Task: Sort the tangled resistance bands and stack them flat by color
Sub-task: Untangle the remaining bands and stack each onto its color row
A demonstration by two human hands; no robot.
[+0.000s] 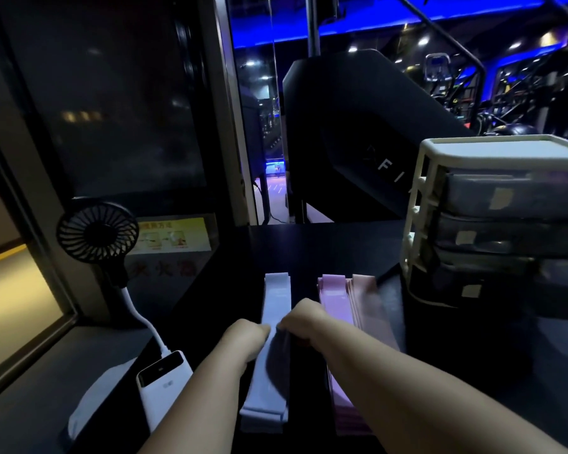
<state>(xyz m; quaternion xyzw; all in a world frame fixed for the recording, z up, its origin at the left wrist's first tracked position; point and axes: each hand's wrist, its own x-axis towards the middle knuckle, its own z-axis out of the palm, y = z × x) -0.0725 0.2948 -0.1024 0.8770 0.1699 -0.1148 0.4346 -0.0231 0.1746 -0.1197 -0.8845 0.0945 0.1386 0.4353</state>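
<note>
On the dark counter, I note left hand and right hand pinching a flat pale-blue band.

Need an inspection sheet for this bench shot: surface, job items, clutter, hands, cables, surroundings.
Surface: dark table.
Job's things: blue bands stacked flat at centre; pink bands and paler pink bands flat to their right.
Clutter: fan and power bank at left; drawer unit at right.
Hands: left hand and right hand both grip the blue bands mid-length.
Cables: white cable from fan to power bank.
Surroundings: gym machine behind, blue lighting.
</note>
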